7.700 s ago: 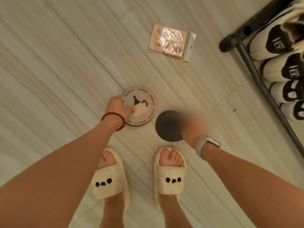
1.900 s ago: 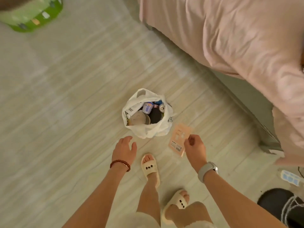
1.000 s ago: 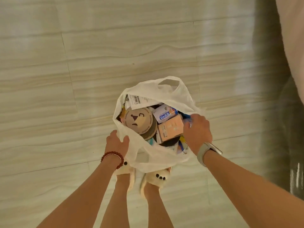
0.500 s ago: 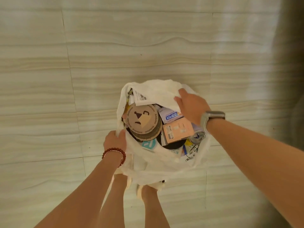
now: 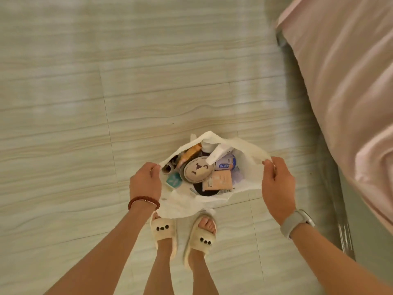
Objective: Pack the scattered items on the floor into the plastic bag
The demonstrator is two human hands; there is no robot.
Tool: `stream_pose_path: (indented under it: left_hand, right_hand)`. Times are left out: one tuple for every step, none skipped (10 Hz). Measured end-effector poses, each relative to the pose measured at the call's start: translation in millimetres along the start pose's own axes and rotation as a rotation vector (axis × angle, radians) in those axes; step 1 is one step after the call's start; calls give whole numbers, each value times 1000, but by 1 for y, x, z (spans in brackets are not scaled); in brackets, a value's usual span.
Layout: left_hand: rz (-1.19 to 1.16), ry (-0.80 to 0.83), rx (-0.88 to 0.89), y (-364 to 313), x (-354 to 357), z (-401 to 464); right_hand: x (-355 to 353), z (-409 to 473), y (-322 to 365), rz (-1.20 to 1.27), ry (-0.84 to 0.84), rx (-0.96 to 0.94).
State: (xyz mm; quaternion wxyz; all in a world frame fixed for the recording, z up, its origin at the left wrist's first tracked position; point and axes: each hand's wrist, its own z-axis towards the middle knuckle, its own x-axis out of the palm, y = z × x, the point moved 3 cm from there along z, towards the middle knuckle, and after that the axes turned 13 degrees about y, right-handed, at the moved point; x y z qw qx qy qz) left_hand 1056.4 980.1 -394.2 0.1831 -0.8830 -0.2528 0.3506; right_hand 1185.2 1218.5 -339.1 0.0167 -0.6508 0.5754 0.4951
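Note:
A white plastic bag [image 5: 248, 167] hangs above the floor, stretched wide between both hands. My left hand [image 5: 145, 180] grips its left edge; my right hand [image 5: 276, 184] pinches its right handle. Inside lie a round coaster with a printed figure [image 5: 197, 168], a flat pink packet [image 5: 218, 179], a dark disc [image 5: 204, 191] partly hidden beneath them, a small blue-and-white box [image 5: 226, 165], a teal item [image 5: 173, 180] and several other small things.
My feet in cream slippers [image 5: 163, 231] stand on the pale wood-grain tile floor [image 5: 85, 124] just below the bag. A bed with a pink sheet [image 5: 350, 92] fills the right side, its metal frame rail [image 5: 338, 209] close to my right arm.
My right hand left the far rim of the bag and took hold of its right handle. Both hands pulled the mouth wider, and the bed came into view at the right.

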Motion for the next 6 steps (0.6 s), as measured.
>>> stream_pose_path:
  left_hand:
    - [159,79,74,-12,3,15]
    - [372,192,118,-16,28,21]
    - [389,278,129,-12,54,15]
    - [407,340,122,0,74,-3]
    - [416,342,134,7,76,-20]
    - [512,311,177,12,71,-30]
  right_hand:
    - [13,-10,-15,-34,58,62]
    - [43,-16,-26,-184,277,74]
    - [70,-20,-36,-445,448,66]
    - [90,-25,-44,-629,609,66]
    - [94,-30,-44,-460,633,155]
    - [56,-31,-29,4,353,199]
